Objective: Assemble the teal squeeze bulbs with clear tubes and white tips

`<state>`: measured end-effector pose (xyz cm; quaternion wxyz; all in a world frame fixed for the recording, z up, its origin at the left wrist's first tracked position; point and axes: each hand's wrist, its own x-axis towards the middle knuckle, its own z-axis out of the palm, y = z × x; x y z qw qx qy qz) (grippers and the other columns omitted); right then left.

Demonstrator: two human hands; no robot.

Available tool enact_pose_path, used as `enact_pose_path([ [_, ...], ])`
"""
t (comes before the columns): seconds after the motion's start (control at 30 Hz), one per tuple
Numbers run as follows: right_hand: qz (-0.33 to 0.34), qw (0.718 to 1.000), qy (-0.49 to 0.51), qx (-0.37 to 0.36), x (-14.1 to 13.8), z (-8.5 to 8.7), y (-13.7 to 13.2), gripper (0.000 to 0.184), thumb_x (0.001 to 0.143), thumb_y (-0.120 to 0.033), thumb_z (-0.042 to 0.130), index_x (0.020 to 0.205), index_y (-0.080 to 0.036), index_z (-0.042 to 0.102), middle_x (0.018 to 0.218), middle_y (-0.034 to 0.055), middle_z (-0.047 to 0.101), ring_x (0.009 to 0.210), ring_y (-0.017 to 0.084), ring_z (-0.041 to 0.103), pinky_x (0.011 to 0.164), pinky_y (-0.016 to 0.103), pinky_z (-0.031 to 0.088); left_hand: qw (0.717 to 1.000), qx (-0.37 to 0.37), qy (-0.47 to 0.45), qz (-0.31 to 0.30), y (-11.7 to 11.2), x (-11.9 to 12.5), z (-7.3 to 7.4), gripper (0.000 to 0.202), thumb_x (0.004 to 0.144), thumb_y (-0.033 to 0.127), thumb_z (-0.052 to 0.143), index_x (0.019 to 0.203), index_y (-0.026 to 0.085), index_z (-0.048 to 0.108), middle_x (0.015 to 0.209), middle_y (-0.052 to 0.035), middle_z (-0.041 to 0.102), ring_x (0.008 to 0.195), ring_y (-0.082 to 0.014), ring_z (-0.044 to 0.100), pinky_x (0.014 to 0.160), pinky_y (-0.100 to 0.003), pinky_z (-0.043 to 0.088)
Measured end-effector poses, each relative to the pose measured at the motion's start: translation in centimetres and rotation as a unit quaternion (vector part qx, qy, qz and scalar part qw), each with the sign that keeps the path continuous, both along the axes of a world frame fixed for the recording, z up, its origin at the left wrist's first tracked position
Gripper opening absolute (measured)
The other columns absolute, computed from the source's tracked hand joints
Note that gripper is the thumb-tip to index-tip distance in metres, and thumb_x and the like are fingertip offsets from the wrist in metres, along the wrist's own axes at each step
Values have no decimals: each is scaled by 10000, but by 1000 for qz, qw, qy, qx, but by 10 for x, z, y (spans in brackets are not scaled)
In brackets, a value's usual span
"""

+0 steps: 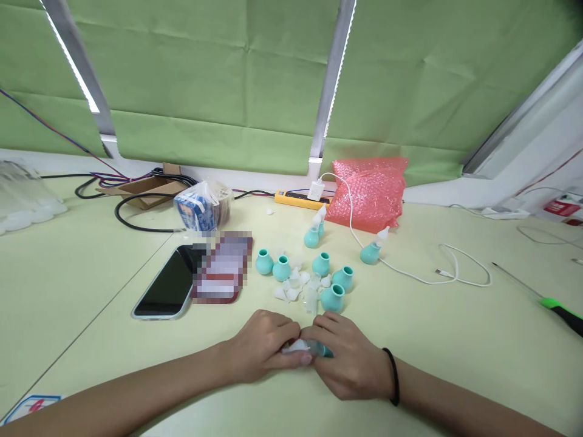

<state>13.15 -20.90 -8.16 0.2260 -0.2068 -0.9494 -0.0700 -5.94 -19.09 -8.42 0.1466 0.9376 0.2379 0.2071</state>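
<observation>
Near the front of the table both hands meet on one nasal aspirator (314,347), held lying sideways. My left hand (266,346) is closed on its white tip end. Around the teal bulb end wrap the fingers of my right hand (348,358), which hide most of the bulb. Just beyond the hands stand several open teal bulbs (332,298). Among them lie loose white tips (291,291) and clear tubes (311,297). Farther back, assembled aspirators (370,252) with white tips rest on the table, two of them close together.
Two phones, a black-screened one (166,285) and a red-edged one (223,270), lie left. Behind are a plastic-wrapped blue pack (200,206), a yellow power strip (296,199) and a red bubble-wrap bag (368,191). A white cable (428,280) and a screwdriver (555,306) lie right.
</observation>
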Motion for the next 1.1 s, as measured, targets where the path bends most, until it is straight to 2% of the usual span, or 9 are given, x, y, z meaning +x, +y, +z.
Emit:
enact_pose_path([
  [0.2,4,998,55,-19,2,0,2,237,660,-72,448,830,-198,554,871,70,531,676,160,406,561,298,370,971,-235,-48,-4,4,3,12,394,891,330,220,592,146,399,500,47,358,452,-69,312,458,-191,263],
  [0.33,8,995,100,-22,3,-4,5,299,622,-38,447,847,-204,551,940,76,533,694,157,435,572,297,394,896,-425,-126,12,8,6,14,504,879,401,192,498,133,384,446,32,377,426,-62,341,455,-183,292],
  [0.43,3,991,133,-21,4,-6,5,303,611,-27,451,838,-202,551,988,82,539,736,166,472,606,311,418,842,-504,-184,57,12,6,12,571,870,439,144,459,133,397,378,18,391,362,-64,349,420,-195,288],
  [0.5,-2,988,151,-14,4,-6,5,301,622,-28,453,849,-201,550,1035,94,533,796,181,494,642,327,431,836,-484,-237,103,14,5,10,496,856,453,227,524,135,414,392,29,409,371,-64,354,420,-191,282],
  [0.63,9,991,136,-5,6,-4,3,322,663,-40,462,918,-222,537,1100,103,524,813,179,519,663,336,442,857,-391,-295,158,18,3,10,207,803,374,448,844,174,416,457,83,395,442,-70,363,450,-173,276],
  [0.73,9,994,111,-10,6,-4,1,392,711,-49,460,1055,-237,467,1121,103,527,825,167,537,702,336,446,871,-362,-293,155,19,4,9,231,792,289,485,978,199,384,566,60,453,530,-83,431,501,-181,339],
  [0.83,-35,987,150,-37,3,-6,-2,413,752,-103,480,1144,-165,369,1054,107,575,856,148,559,741,284,454,883,-338,-292,145,18,4,7,309,797,230,461,1080,222,337,787,-6,526,692,-113,508,609,-228,417],
  [0.97,-102,966,234,-47,1,-10,-2,247,708,-187,570,928,-165,459,876,70,611,806,151,580,623,228,465,900,-305,-273,150,16,2,5,256,808,204,420,1059,211,365,874,-37,537,752,-130,528,661,-262,441],
  [1.1,-106,971,197,-91,0,-11,3,200,688,-192,573,868,-171,490,783,50,575,704,145,565,565,236,454,936,-245,-221,121,12,0,9,129,807,216,418,872,156,512,800,-44,550,728,-138,515,637,-254,434],
])
